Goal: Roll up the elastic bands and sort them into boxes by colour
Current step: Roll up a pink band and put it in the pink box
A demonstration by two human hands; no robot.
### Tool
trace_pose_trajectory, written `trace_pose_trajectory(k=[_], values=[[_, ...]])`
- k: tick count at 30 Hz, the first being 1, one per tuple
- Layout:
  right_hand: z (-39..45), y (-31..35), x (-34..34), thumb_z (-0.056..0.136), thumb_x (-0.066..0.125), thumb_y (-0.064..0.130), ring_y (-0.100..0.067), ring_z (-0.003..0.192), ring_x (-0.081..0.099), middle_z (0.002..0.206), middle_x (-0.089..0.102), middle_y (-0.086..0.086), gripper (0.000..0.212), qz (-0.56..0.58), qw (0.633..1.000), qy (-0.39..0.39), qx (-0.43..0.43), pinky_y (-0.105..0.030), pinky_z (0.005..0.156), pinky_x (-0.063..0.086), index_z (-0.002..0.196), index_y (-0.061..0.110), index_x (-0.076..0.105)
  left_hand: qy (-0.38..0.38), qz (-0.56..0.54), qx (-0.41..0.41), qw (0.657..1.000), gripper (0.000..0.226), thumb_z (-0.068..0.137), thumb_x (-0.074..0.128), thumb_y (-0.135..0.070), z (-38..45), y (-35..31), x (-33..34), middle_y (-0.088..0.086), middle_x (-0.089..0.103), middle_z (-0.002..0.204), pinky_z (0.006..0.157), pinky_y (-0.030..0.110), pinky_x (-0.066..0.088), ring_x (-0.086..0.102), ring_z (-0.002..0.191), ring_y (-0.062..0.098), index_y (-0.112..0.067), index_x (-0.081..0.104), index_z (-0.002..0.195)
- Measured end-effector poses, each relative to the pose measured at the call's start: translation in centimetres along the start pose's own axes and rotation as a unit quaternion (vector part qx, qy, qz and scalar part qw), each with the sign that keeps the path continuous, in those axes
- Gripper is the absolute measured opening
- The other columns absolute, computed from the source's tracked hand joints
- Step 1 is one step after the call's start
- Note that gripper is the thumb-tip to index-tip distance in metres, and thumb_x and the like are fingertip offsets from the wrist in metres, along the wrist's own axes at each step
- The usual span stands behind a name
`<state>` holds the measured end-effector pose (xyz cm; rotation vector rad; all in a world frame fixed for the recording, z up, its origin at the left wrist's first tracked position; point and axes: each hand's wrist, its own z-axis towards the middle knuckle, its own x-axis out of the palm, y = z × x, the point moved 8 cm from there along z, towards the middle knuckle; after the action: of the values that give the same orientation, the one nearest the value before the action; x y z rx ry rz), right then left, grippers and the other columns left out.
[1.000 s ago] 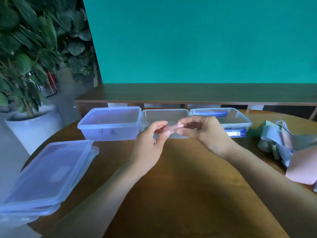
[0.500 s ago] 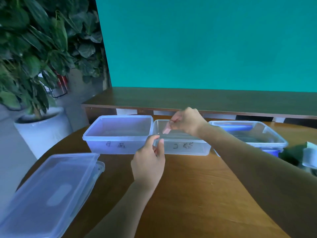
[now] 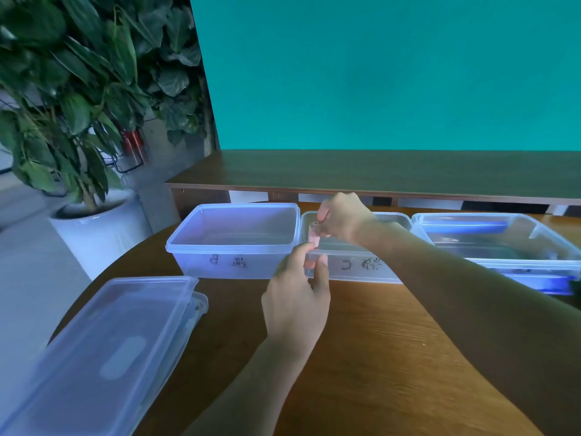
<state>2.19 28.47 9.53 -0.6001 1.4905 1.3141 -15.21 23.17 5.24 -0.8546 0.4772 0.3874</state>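
One small pink roll [image 3: 313, 237], soft and tubular, sits pinched in your right hand [image 3: 342, 219] just above the middle box [image 3: 355, 268]. Your left hand [image 3: 297, 297] hovers in front of that box's near wall, fingers loosely curled, holding nothing. Three clear plastic boxes stand side by side: left box [image 3: 232, 243], middle, right box [image 3: 500, 240]. Stacked flat lids [image 3: 103, 350] lie on the round wooden table [image 3: 377, 357].
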Motion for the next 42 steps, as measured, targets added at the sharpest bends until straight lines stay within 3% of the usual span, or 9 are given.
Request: trace_pose_trajectory(k=[6,19,25,29,33,36,39,42], values=[[-0.2,1.2,0.3,0.099,0.063,0.028,-0.029,0.096,0.069,0.103,0.073,-0.013,0.028,-0.044,0.999,-0.001,-0.012,-0.038,0.089,0.057,0.106,0.003,0.072,0.014,-0.017,-0.003,1.0,0.038,0.099,0.048,-0.055,-0.1,0.2,0.2,-0.017,0.069,0.11,0.073,0.018,0.057,0.067,0.093,0.003,-0.036,0.057,0.13],[-0.9,-0.7,-0.2,0.09,0.074,0.015,-0.02,0.09,0.069,0.097,0.074,-0.005,0.01,0.032,0.999,-0.014,-0.005,-0.034,0.088,0.059,0.099,0.011,0.075,0.029,-0.023,-0.006,0.999,0.042,0.098,0.05,-0.053,0.0,0.2,0.1,-0.015,0.069,0.116,0.075,0.022,0.06,0.067,0.096,0.004,-0.035,0.056,0.135],[-2.5,-0.9,-1.7,0.089,0.075,0.014,-0.019,0.085,0.071,0.089,0.074,-0.002,0.004,0.07,0.997,-0.025,-0.005,-0.027,0.075,0.059,0.089,0.017,0.073,0.016,-0.039,0.002,0.999,0.04,0.097,0.055,-0.048,-0.1,-0.2,-0.5,-0.013,0.071,0.116,0.069,0.015,0.057,0.069,0.095,0.005,-0.032,0.058,0.134],[-5.7,-1.7,-4.2,0.088,0.076,0.016,-0.018,0.079,0.072,0.086,0.075,-0.003,0.011,0.139,0.989,-0.047,-0.005,-0.03,0.08,0.061,0.083,0.021,0.069,-0.012,-0.055,-0.002,0.998,0.036,0.097,0.058,-0.042,-0.6,-0.4,-1.0,-0.008,0.072,0.114,0.067,0.023,0.061,0.07,0.095,0.006,-0.027,0.061,0.13],[-11.4,-3.7,-6.5,0.085,0.08,0.018,-0.015,0.063,0.065,0.075,0.076,-0.005,0.011,0.238,0.968,-0.083,0.015,-0.03,0.07,0.06,0.087,0.013,0.07,-0.032,-0.086,-0.01,0.996,0.031,0.096,0.06,-0.039,-2.8,-2.1,-2.0,-0.007,0.073,0.104,0.066,0.021,0.059,0.067,0.089,0.002,-0.024,0.063,0.123],[-16.7,-5.7,-6.9,0.087,0.078,0.016,-0.012,0.061,0.067,0.074,0.074,-0.006,0.014,0.296,0.951,-0.09,0.03,-0.026,0.057,0.051,0.093,0.011,0.067,0.015,-0.122,-0.01,0.992,0.028,0.095,0.065,-0.034,-5.5,-4.5,-1.1,-0.008,0.072,0.093,0.071,0.022,0.057,0.067,0.081,0.005,-0.022,0.065,0.119],[-22.9,-8.8,-7.0,0.089,0.077,0.02,-0.017,0.061,0.067,0.076,0.075,-0.011,0.016,0.33,0.935,-0.113,0.067,-0.027,0.055,0.049,0.098,0.012,0.066,0.121,-0.199,-0.044,0.972,0.025,0.094,0.067,-0.033,-8.5,-7.1,0.8,-0.016,0.068,0.095,0.076,0.005,0.048,0.062,0.087,-0.006,-0.027,0.065,0.118],[-29.5,-12.0,-7.2,0.092,0.073,0.023,-0.019,0.062,0.068,0.076,0.076,-0.006,0.011,0.329,0.924,-0.169,0.1,-0.029,0.053,0.05,0.097,0.015,0.068,0.205,-0.228,-0.043,0.951,0.025,0.094,0.067,-0.035,-11.6,-10.0,2.9,-0.018,0.067,0.107,0.085,0.014,0.054,0.062,0.095,-0.006,-0.032,0.064,0.118]])
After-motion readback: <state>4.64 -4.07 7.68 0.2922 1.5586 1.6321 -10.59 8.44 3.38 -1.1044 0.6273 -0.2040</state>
